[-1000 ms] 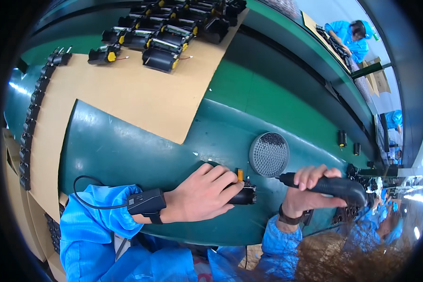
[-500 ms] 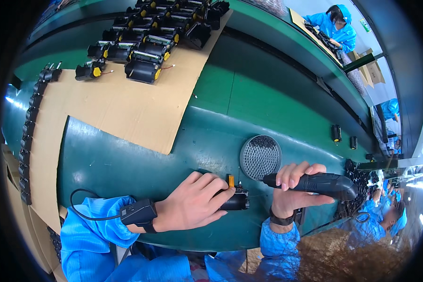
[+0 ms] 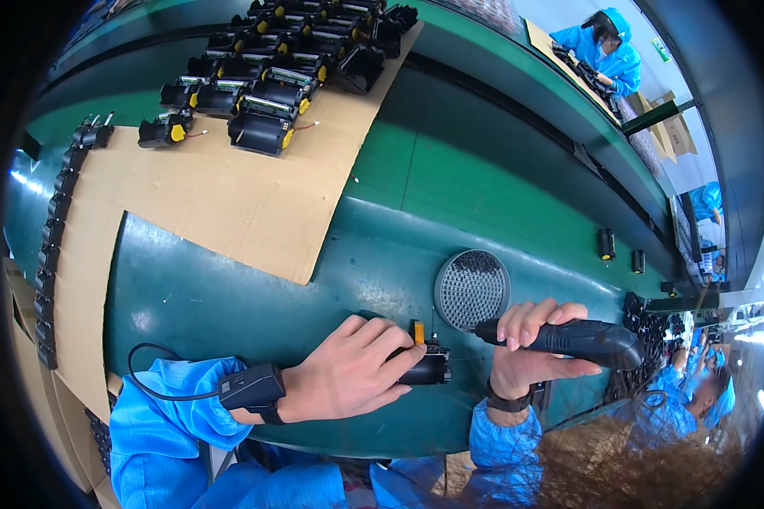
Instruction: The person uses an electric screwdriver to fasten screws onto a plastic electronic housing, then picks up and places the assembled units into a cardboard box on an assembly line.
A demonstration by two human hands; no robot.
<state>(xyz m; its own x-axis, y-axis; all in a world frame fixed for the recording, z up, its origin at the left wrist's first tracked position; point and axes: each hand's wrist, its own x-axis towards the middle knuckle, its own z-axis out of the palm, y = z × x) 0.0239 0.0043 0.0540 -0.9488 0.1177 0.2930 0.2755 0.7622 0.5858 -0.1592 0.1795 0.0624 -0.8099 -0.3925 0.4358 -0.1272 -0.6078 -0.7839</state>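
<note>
My left hand [image 3: 348,371] is closed around a small black plastic assembly [image 3: 430,366] on the green bench, covering its left part. An orange strip [image 3: 419,332] stands up from that part beside my fingertips. In my right hand [image 3: 530,348] is a black electric screwdriver [image 3: 581,339], held nearly level with its nose pointing left. The nose is at the lower right rim of a round grey tray [image 3: 446,318] with a grid of small holes. Small dark screws [image 3: 482,262] are heaped at the tray's far side.
Tan cardboard [image 3: 229,208] at the back left carries rows of black assemblies [image 3: 261,133] with yellow ends. More black parts line its left edge. Two small black parts [image 3: 607,243] stand at the right. A dark pile [image 3: 641,331] lies beyond the screwdriver. Co-workers [image 3: 607,51] in blue sit farther off.
The view has shifted slightly. Both hands keep nearly the same places, with the screwdriver's nose still by the tray's rim.
</note>
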